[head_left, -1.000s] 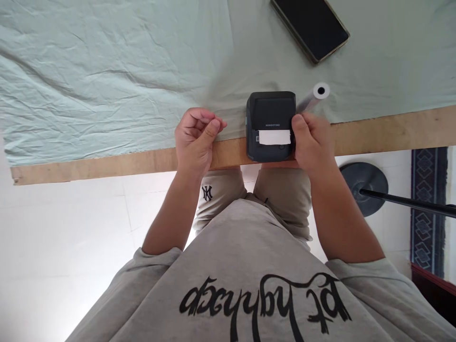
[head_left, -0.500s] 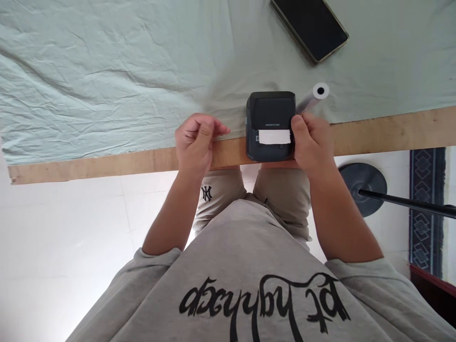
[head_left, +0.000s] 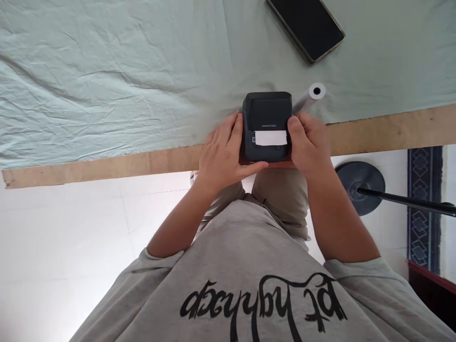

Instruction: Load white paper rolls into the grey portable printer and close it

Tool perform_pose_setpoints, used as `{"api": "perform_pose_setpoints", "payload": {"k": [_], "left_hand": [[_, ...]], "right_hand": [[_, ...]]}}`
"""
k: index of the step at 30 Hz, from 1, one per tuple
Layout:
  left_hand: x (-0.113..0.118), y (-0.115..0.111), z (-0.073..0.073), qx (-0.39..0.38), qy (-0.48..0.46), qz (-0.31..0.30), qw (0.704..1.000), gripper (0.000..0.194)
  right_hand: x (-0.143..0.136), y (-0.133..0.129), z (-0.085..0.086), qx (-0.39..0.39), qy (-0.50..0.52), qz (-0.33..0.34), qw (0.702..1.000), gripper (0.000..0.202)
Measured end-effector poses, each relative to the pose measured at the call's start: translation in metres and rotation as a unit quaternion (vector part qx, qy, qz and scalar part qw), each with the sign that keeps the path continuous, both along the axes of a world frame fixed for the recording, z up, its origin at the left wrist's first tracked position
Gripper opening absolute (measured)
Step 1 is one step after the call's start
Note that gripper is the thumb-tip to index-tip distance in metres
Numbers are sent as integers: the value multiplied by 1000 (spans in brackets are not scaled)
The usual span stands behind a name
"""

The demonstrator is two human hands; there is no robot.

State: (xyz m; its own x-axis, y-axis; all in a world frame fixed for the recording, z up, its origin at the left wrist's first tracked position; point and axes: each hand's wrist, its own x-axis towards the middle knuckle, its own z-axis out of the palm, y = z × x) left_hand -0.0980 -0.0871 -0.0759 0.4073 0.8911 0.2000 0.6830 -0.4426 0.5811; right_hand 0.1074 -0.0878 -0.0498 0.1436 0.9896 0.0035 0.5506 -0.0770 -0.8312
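Observation:
A black label printer sits at the table's front edge, with a white paper strip coming out of its slot. Along the printer's left side lies my left hand, its fingers stretched against the casing and its thumb reaching past the front corner. My right hand grips the right side, thumb on the casing and the other fingers curled, their tips hidden. Just behind that hand, a white paper roll with a dark core stands upright.
A black smartphone lies toward the back of the pale green cloth. The wooden table edge runs across in front of me. Down on the floor to the right are a round black stand base with a pole and a patterned dark mat.
My left hand has moved right and uncurled, and it now rests against the printer's left side. My right hand keeps its place on the right side. The view has shifted slightly.

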Motion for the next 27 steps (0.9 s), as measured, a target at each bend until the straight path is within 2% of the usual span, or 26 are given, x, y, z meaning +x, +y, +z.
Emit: {"api": "perform_pose_setpoints", "payload": {"k": [3,18,27], "left_hand": [[0,1,-3,-1,19,-2,1000,117],[-1,5,-1,1,54,0,999,115],[0,4,3,3,75,5,997,114]], "right_hand": [[0,0,0,-2,-9,0,1000,59],[4,0,-1,-7,-28,25,999,64],[11,-5,-3,-48,-24,36,998,45]]}}
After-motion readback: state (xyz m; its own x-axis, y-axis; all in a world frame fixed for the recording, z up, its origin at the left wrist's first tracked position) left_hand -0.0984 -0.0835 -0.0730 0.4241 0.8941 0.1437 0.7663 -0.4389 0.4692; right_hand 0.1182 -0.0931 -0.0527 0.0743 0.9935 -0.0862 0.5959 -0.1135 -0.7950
